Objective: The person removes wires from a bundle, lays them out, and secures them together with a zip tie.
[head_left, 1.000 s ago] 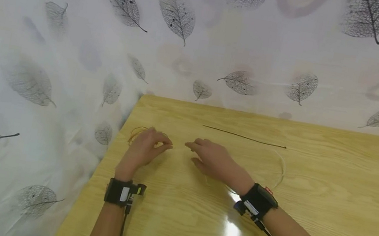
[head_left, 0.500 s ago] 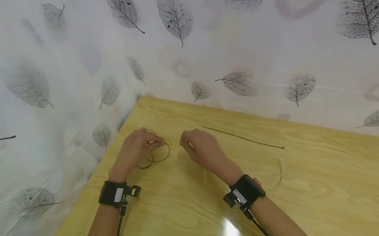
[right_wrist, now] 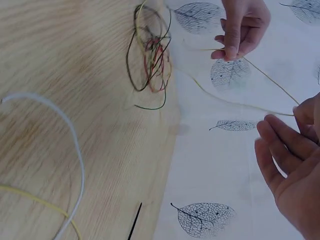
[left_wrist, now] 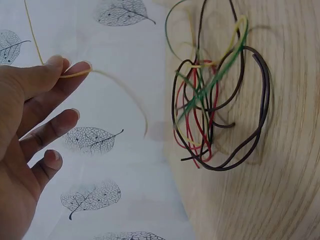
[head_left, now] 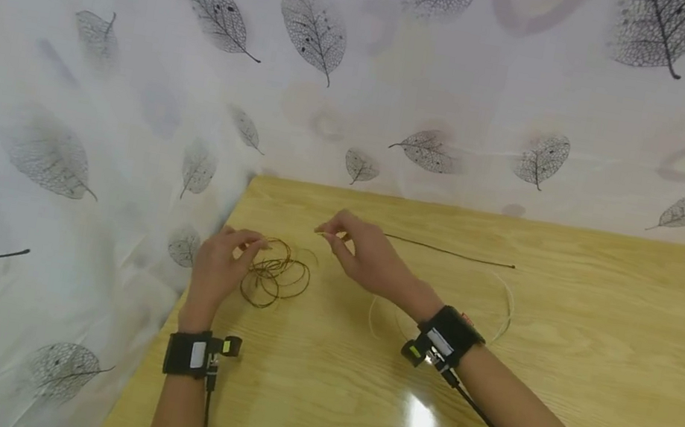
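My left hand (head_left: 220,265) is over the left part of the table and pinches a thin yellow wire (left_wrist: 75,75) between thumb and forefinger, its other fingers loosely bent. Farther back and to the right, my right hand (head_left: 369,259) pinches the yellow wire too. In the right wrist view one length of yellow wire (right_wrist: 272,80) spans between both hands, and another trails from the right fingertips toward the bundle. Between the hands, a loose tangle of brown, red, green and yellow wires (left_wrist: 215,80) lies in loops on the wood.
A dark straight wire (head_left: 445,250) lies along the back of the wooden table (head_left: 590,398). A curved white wire (right_wrist: 77,145) crosses a yellow one (right_wrist: 35,196) near my right wrist. Leaf-printed cloth (head_left: 371,44) hangs behind and at the left edge.
My left hand has moved left, off the tangle, which now shows in full. My right hand has first come left, then moved back, its fingers closing into a pinch on the yellow wire.
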{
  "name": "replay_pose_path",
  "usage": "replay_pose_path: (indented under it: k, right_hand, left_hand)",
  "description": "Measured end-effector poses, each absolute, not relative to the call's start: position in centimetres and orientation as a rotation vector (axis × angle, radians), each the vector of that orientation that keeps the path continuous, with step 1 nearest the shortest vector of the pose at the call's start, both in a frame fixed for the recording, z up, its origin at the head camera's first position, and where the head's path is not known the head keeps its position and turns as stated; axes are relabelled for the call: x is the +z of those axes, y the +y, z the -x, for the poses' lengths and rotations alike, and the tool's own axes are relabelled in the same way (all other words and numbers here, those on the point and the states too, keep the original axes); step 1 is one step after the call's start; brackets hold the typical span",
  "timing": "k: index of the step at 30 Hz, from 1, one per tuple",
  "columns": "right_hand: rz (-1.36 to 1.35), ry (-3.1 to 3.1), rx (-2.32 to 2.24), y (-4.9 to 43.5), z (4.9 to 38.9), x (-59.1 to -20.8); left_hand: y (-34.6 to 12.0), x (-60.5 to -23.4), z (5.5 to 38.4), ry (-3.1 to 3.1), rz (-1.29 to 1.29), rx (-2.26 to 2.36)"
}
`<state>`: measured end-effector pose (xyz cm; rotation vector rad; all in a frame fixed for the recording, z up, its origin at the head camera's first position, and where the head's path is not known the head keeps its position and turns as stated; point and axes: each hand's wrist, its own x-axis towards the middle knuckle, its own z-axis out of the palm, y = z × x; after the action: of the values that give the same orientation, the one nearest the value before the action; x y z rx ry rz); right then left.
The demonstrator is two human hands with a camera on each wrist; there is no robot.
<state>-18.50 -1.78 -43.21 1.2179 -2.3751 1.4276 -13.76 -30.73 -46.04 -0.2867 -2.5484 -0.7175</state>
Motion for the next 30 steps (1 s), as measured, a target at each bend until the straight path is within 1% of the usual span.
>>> replay_pose_path:
  k: [5,9,14,16,21,24,30]
  right_hand:
    - [-1.206,-2.358,1.556,-1.2,18.3,-42.6]
    - [-1.242,-2.359,1.413,0.1,18.3,-40.9]
    - [-1.228,-2.368,1.212,3.2,18.6,-38.3]
    - [-1.203,-2.374,1.124,4.7,18.7,-37.5]
    - [-1.131,-2.378,0.636,9.0,18.7,-36.2]
    - [-1.051,-2.402,0.442,12.2,18.3,-36.2]
    - [-0.928,-2.48,0.296,19.1,16.3,-37.3]
  left_hand:
    - [-31.0,-45.6,13.8,-2.489,0.255,-0.739]
    - [-31.7,-45.6,13.9,-2.419,0.247,-0.696]
    - [-32.4,-45.5,13.9,-2.359,0.203,-0.642]
    - [-32.5,-45.4,13.8,-2.333,0.167,-0.636]
    - [-32.0,-45.0,13.8,-2.288,0.132,-0.645]
    - [-31.3,-45.0,13.9,-2.311,0.197,-0.639]
    - [-29.1,-45.6,14.6,-2.379,0.387,-0.663]
